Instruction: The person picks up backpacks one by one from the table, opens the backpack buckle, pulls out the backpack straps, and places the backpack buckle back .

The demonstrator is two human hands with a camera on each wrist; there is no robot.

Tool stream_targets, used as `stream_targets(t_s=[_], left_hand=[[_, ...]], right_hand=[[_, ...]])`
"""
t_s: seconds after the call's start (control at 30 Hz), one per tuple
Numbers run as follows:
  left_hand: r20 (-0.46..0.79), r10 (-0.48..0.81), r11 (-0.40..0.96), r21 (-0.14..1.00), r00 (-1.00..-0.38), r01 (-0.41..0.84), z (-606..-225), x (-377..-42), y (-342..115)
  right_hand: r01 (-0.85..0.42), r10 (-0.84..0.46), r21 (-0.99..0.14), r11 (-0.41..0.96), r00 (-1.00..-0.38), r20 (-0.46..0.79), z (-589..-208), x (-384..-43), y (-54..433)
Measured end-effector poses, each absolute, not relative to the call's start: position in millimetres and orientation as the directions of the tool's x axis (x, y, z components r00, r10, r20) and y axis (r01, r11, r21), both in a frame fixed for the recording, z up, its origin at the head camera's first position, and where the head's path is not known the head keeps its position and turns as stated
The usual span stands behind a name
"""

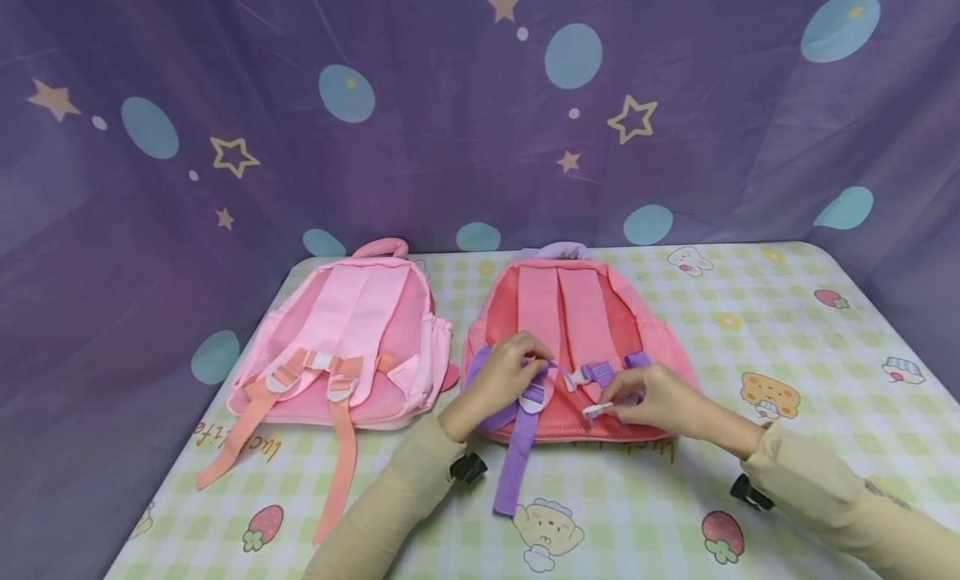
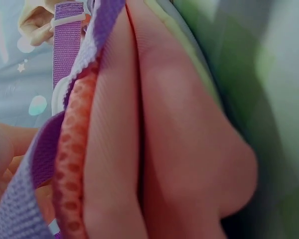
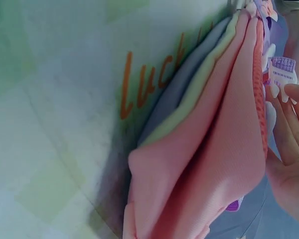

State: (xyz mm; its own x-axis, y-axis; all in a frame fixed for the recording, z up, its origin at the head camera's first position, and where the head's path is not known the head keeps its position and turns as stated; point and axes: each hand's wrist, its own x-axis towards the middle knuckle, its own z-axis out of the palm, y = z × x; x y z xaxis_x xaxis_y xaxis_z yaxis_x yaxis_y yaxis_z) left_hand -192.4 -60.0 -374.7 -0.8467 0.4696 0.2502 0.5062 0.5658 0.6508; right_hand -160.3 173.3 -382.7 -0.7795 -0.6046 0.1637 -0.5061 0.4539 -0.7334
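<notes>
The pink-and-coral backpack (image 1: 577, 313) lies with its shoulder straps facing up. At its lower left, my left hand (image 1: 510, 372) pinches a thin length of purple strap (image 2: 20, 199). My right hand (image 1: 652, 401) holds a small white plastic buckle (image 1: 597, 411) between thumb and fingers, low on the bag's right side. Between the hands, a white clip (image 1: 577, 378) sits on purple webbing (image 1: 600, 372). A white strap slider (image 1: 534, 401) lies below my left hand, and from it a purple tail (image 1: 513, 472) hangs over the table. Fingers partly hide the held pieces.
To the left lies a lighter pink backpack (image 1: 352, 313) with orange lower straps (image 1: 342, 455) and a fastened white clip (image 1: 321, 361). Both bags rest on a green checked tablecloth (image 1: 637, 513). A purple patterned curtain (image 1: 465, 147) stands behind the table.
</notes>
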Motion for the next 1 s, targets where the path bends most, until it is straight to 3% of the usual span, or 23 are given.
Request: stream_targets(t_s=[0.2, 0.73, 1.0], left_hand=[[0.255, 0.49, 0.574, 0.625, -0.834, 0.529, -376, -191, -60], [0.257, 0.517, 0.587, 0.588, -0.816, 0.557, -377, -189, -59], [0.292, 0.54, 0.582, 0.549, -0.789, 0.601, -380, -187, -58]], right_hand=[[-0.54, -0.595, -0.709, 0.453, -0.776, 0.211, -389, -154, 174], [-0.74, -0.587, -0.537, 0.405, -0.661, 0.468, -402, -151, 168], [-0.739, -0.597, -0.544, 0.398, -0.658, 0.459, -397, -149, 169]])
